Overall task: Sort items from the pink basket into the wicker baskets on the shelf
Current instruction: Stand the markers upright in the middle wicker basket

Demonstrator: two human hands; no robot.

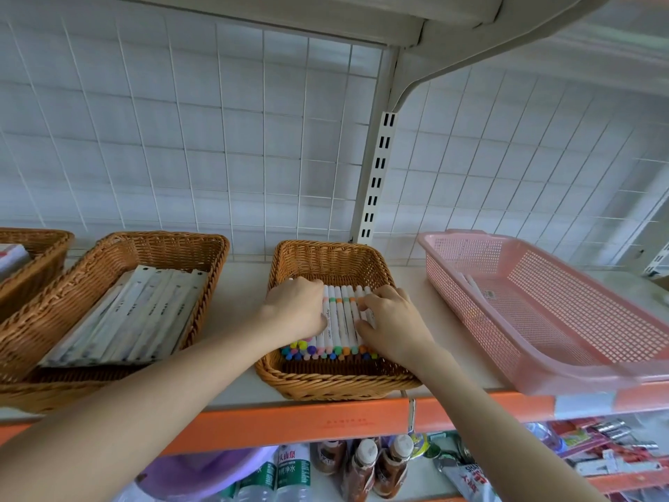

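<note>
Bare forearms reach in from the lower corners toward mid-frame. The left hand (295, 309) lies palm down, fingers bent down at the knuckles. Just beside it, the right hand (392, 322) lies palm down, fingers lightly bent, thumb out.

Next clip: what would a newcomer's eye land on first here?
The left hand and right hand rest on a row of white markers with colourful caps in the middle wicker basket. Right of it sits the pink basket, nearly empty; left of it a larger wicker basket holds long white packets.
</note>
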